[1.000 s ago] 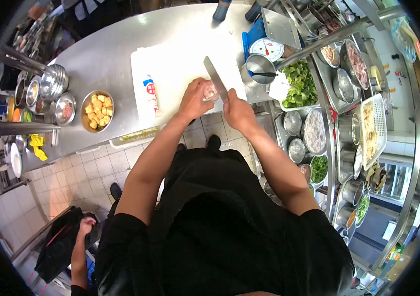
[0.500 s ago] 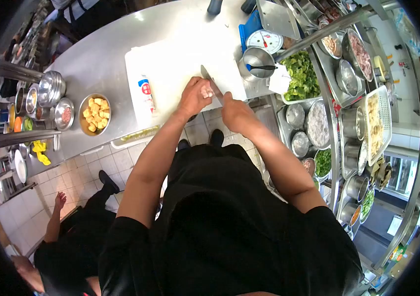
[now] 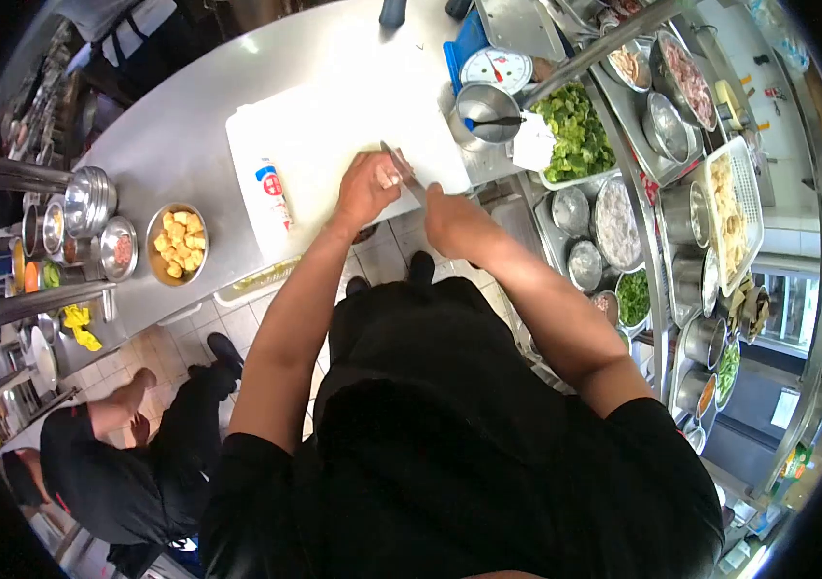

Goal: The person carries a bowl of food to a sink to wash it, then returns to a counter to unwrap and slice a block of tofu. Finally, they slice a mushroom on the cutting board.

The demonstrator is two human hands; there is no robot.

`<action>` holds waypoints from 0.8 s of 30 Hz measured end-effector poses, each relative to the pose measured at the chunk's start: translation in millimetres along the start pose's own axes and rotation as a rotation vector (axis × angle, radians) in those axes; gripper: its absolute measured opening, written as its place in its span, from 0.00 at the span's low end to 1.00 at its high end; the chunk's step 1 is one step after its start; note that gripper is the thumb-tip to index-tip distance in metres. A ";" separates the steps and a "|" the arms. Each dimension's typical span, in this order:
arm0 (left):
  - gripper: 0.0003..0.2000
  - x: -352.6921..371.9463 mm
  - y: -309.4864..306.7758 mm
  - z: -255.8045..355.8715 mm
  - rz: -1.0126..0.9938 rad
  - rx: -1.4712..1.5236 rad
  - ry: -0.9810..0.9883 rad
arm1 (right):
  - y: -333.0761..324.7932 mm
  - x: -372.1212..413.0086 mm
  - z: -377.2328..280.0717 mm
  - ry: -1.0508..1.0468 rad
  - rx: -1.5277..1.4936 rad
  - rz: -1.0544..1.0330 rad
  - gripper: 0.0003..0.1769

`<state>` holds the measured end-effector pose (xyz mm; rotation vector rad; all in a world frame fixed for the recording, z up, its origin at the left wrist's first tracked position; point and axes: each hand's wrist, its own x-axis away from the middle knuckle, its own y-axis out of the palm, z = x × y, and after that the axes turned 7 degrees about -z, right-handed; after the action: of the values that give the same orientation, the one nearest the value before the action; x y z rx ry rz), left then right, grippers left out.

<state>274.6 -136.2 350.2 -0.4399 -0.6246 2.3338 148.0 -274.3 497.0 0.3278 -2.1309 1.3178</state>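
Observation:
My right hand is wrapped round the handle of a kitchen knife, whose blade points away from me over the white cutting board. Close to the left side of the blade, my left hand has its fingers curled over a small pale pinkish piece of food. My fingers partly cover that piece near the board's front edge. Farther left on the board lies a white plastic package with red and blue print.
A metal bowl of yellow chunks stands left on the steel counter. A blue scale, a metal pot and a tray of leafy greens are at right. Another person is behind at lower left.
The view has shifted, so the counter sits slightly further left. My hands stay at the food with the knife. The other person at lower left has bent and turned.

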 end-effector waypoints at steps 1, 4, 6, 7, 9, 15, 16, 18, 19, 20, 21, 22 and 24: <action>0.26 1.7 -0.3 3.1 -0.004 0.029 -0.031 | 6.3 -4.6 0.2 0.009 -0.006 -0.012 0.15; 0.24 0.6 0.6 0.1 0.024 0.047 0.007 | 33.7 -40.6 3.8 0.033 -0.054 0.015 0.15; 0.23 0.1 -4.7 9.5 0.049 0.002 0.009 | 59.3 -59.5 16.8 0.031 -0.099 0.117 0.16; 0.23 -1.8 -4.7 9.9 0.048 0.001 0.024 | 55.6 -56.0 16.1 0.035 -0.101 0.131 0.16; 0.23 1.2 -4.1 8.8 0.058 0.037 -0.036 | 57.3 -43.7 13.6 0.057 -0.115 0.101 0.16; 0.25 6.8 -6.5 7.7 0.012 0.001 -0.050 | 20.6 4.3 6.2 0.044 -0.166 0.184 0.12; 0.25 6.2 -9.2 14.2 0.011 -0.004 -0.052 | 21.2 0.1 13.1 0.041 -0.170 0.183 0.12; 0.32 4.3 -15.0 37.6 -0.004 -0.234 0.121 | 24.5 -23.0 33.5 -0.020 -0.120 0.458 0.12; 0.39 5.7 -10.6 40.0 -0.031 -0.381 0.107 | 25.6 -38.2 43.4 -0.030 -0.120 0.489 0.14; 0.39 5.1 -9.7 46.9 -0.023 -0.385 0.118 | 27.5 -52.5 52.4 -0.033 -0.117 0.504 0.14; 0.39 4.9 -8.8 54.8 -0.097 -0.483 0.063 | 29.3 -66.4 60.8 -0.082 -0.066 0.522 0.16; 0.38 2.8 -7.7 60.9 -0.167 -0.579 0.003 | 26.4 -77.6 67.0 -0.134 -0.010 0.537 0.17; 0.38 0.5 -4.8 48.5 -0.174 -0.617 -0.050 | 14.4 -83.5 75.0 -0.132 0.051 0.566 0.15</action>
<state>254.3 -148.0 392.9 -0.5716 -1.3575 1.9588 179.2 -341.5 411.5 -0.1958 -2.4046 1.6976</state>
